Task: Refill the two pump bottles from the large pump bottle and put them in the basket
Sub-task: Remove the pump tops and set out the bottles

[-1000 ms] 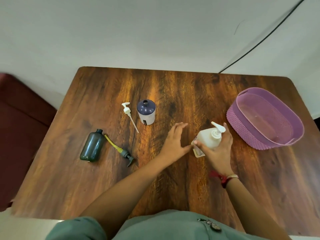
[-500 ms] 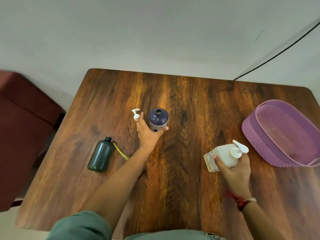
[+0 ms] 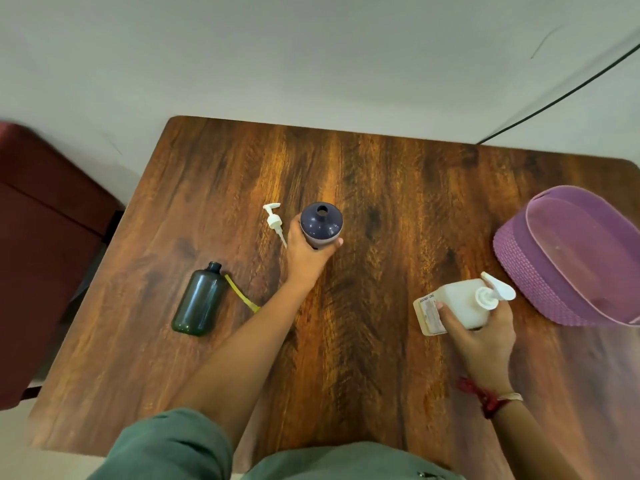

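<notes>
My left hand [image 3: 304,252] is wrapped around the upright purple-topped bottle [image 3: 321,221], whose neck is open with no pump in it. Its white pump [image 3: 274,221] lies on the table just left of it. My right hand [image 3: 479,332] grips the white pump bottle [image 3: 462,303], tilted with its pump head toward the purple basket [image 3: 512,258] at the right. A dark green bottle [image 3: 199,301] lies on its side at the left, uncapped, with a yellow pump tube [image 3: 239,294] beside it, partly hidden by my left arm.
The wooden table [image 3: 374,341] carries everything. A dark red seat [image 3: 41,244] stands off its left edge. A black cable [image 3: 554,95] runs along the wall at the upper right. The basket reaches the frame's right edge.
My left hand left the white bottle, reached forward and closed on the purple-topped bottle. My right hand has kept its hold on the white bottle. The view shifted left.
</notes>
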A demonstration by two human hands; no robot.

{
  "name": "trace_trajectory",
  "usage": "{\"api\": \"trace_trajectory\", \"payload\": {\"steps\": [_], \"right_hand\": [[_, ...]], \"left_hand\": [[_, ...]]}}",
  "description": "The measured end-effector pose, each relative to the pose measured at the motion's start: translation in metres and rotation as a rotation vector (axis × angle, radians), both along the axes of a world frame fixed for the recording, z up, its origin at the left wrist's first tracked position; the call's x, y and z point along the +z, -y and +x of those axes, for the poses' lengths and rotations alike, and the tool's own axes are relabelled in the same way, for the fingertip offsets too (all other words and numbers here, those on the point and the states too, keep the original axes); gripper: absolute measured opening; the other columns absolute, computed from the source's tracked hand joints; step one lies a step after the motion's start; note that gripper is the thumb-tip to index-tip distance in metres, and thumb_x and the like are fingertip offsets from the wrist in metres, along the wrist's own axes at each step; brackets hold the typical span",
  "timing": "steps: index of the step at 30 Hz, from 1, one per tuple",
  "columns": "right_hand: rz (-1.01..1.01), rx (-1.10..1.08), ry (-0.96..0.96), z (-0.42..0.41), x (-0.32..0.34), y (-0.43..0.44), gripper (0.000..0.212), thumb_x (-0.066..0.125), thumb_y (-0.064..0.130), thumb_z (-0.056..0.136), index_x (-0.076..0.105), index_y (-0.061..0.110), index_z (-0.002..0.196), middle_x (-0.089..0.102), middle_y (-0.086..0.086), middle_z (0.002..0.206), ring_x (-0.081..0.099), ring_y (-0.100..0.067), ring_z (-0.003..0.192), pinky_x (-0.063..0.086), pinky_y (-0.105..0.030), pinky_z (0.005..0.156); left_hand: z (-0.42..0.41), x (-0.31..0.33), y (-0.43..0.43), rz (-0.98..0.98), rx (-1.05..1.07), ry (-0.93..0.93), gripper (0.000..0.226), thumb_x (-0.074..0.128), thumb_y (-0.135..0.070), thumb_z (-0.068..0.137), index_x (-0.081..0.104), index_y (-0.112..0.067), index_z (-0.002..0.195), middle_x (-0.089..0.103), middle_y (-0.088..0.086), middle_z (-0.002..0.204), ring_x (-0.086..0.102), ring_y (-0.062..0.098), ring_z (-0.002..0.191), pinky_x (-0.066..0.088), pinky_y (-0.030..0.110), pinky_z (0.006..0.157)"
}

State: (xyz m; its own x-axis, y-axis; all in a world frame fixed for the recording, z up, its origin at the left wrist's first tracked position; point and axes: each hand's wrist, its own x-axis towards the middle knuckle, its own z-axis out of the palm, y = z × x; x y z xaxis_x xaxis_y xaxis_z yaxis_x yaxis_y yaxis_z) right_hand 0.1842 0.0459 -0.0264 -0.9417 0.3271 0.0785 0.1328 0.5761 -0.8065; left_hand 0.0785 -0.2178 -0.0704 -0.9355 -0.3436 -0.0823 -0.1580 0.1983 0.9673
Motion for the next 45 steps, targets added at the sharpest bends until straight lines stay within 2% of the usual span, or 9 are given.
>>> {"api": "trace_trajectory", "payload": {"steps": [3,11,16,20,26,31,38,41,45], "right_hand": [[-0.001,-0.011,-0.025,0.001,-0.001,0.002,0.080,0.067,0.044,0.071,0.038,0.013,0.138,0.049,-0.008,0.134,0.048,-0.016,0.116,0.046,-0.033,0.089],[0.019,-0.007,-0.172,0.000,-0.019,-0.001,0.085,0.075,0.049,0.072,0.034,0.016,0.139,0.045,-0.006,0.135,0.045,-0.017,0.121,0.045,-0.035,0.092],[0.038,0.064,-0.295,-0.001,-0.039,-0.013,0.083,0.067,0.054,0.069,0.038,0.010,0.132,0.047,-0.008,0.124,0.045,-0.011,0.112,0.038,-0.010,0.087],[0.057,0.115,-0.339,-0.003,-0.046,-0.021,0.082,0.067,0.055,0.068,0.038,0.012,0.131,0.048,-0.008,0.121,0.049,-0.020,0.112,0.043,-0.031,0.087],[0.097,0.207,-0.346,-0.005,-0.050,-0.030,0.076,0.075,0.049,0.069,0.034,0.026,0.129,0.048,-0.003,0.125,0.048,-0.022,0.116,0.049,-0.052,0.087],[0.108,0.233,-0.301,-0.001,-0.043,-0.034,0.077,0.078,0.039,0.071,0.032,0.028,0.132,0.049,-0.002,0.128,0.049,-0.024,0.118,0.045,-0.054,0.093],[0.095,0.228,-0.303,0.002,-0.041,-0.036,0.079,0.078,0.047,0.069,0.033,0.032,0.132,0.053,-0.002,0.128,0.051,-0.025,0.116,0.044,-0.050,0.094],[0.092,0.215,-0.301,0.005,-0.042,-0.034,0.079,0.079,0.046,0.069,0.033,0.032,0.131,0.053,-0.001,0.128,0.051,-0.025,0.117,0.043,-0.050,0.096],[0.081,0.200,-0.299,0.006,-0.043,-0.033,0.077,0.080,0.044,0.069,0.034,0.031,0.131,0.054,-0.003,0.127,0.052,-0.026,0.115,0.043,-0.048,0.093]], "left_hand": [[0.003,-0.003,-0.001,-0.018,-0.037,-0.002,0.073,0.085,-0.025,0.066,0.044,-0.018,0.126,0.055,-0.001,0.123,0.052,0.010,0.109,0.039,0.000,0.080],[-0.002,-0.020,-0.019,-0.042,-0.147,-0.049,0.074,0.086,-0.032,0.065,0.040,-0.028,0.123,0.051,0.001,0.129,0.051,0.018,0.118,0.045,0.036,0.099],[-0.013,-0.029,-0.025,-0.096,-0.262,-0.100,0.085,0.087,-0.035,0.061,0.038,-0.023,0.130,0.046,-0.002,0.131,0.046,0.011,0.119,0.044,0.036,0.101],[-0.004,-0.032,-0.012,-0.269,-0.266,-0.129,0.107,0.083,-0.052,0.059,0.024,-0.025,0.143,0.029,-0.001,0.144,0.029,0.011,0.130,0.028,0.029,0.104],[0.025,-0.038,0.007,-0.520,-0.145,-0.261,0.074,0.068,-0.050,0.079,0.039,-0.015,0.137,0.035,0.004,0.137,0.032,0.013,0.126,0.030,0.029,0.104],[0.058,-0.035,0.009,-0.601,-0.085,-0.194,0.065,0.065,-0.047,0.083,0.040,-0.017,0.135,0.033,0.007,0.138,0.030,0.025,0.132,0.030,0.043,0.108],[0.076,-0.023,0.063,-0.962,0.156,0.133,0.083,0.055,-0.061,0.082,0.026,-0.014,0.144,0.013,0.014,0.157,-0.003,0.032,0.145,-0.005,0.056,0.112],[0.085,-0.018,0.097,-1.017,0.258,0.331,0.093,0.053,-0.066,0.081,0.020,-0.009,0.147,0.012,0.018,0.156,0.000,0.035,0.145,-0.002,0.064,0.109],[0.100,-0.017,0.122,-1.022,0.355,0.461,0.084,0.059,-0.062,0.079,0.032,-0.008,0.137,0.034,0.021,0.145,0.029,0.041,0.134,0.021,0.060,0.106]]}}
